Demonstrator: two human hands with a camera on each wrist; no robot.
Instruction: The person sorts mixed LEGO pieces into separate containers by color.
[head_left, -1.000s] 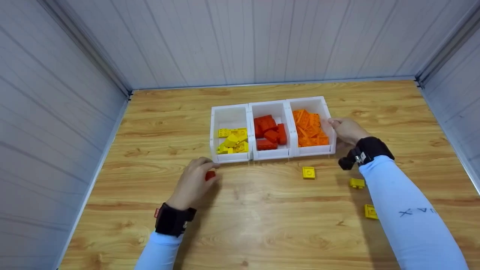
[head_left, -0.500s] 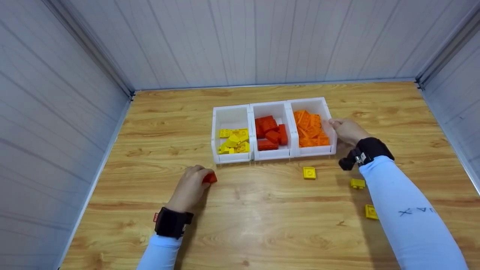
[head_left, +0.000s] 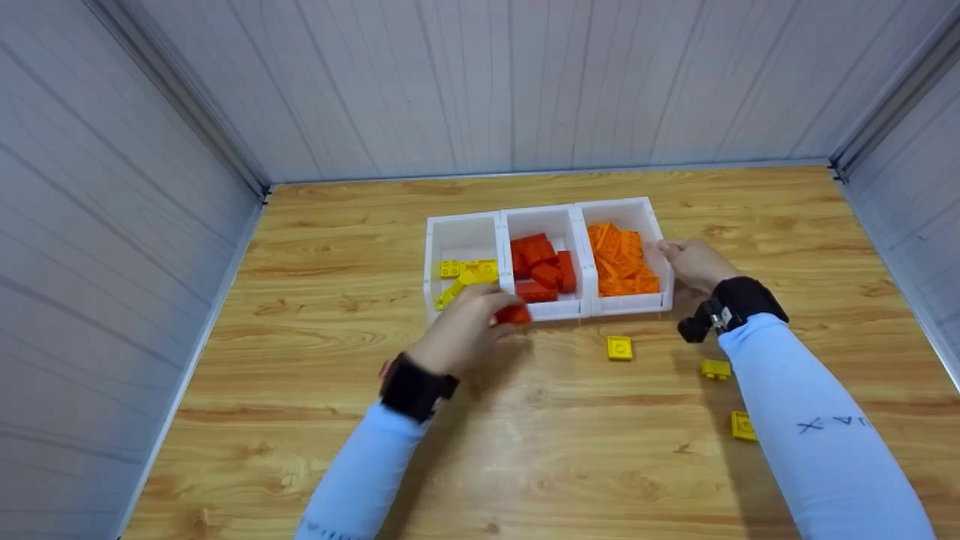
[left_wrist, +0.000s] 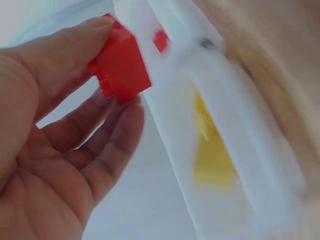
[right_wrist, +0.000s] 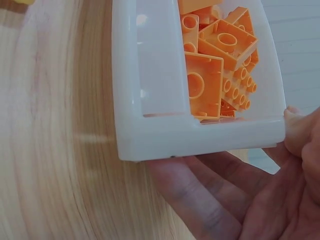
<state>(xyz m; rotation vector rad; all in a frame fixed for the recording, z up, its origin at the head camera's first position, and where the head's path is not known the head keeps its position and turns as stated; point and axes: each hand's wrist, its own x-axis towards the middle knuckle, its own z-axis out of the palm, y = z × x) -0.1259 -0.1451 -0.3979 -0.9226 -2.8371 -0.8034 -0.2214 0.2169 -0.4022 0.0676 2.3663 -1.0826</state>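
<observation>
My left hand (head_left: 469, 330) pinches a red building brick (left_wrist: 122, 62) between thumb and fingertips. In the head view, the brick overlaps the front edge of the bin row, near where the yellow bin (head_left: 429, 262) meets the red bin (head_left: 544, 212). Yellow bricks (head_left: 480, 270) in the left bin are partly hidden behind this hand. Red bricks (head_left: 536, 251) lie in the middle bin. My right hand (head_left: 699, 266) grips the outer side of the right-hand white bin (right_wrist: 200, 142), thumb at its rim and fingers against its side. Orange bricks (right_wrist: 225, 45) are heaped inside that bin.
Several yellow pieces lie on the wooden table (head_left: 585, 465): a square brick (head_left: 619, 348) before the bins, another brick (head_left: 715, 369) near the right wrist, and a third brick (head_left: 742, 426) beside the right sleeve. Pale panel walls (head_left: 375, 90) surround the table's back and sides.
My left hand first drew back slightly from the left bin with the red brick, then moved right and forward to the bins' front edge. The right hand stays at its bin.
</observation>
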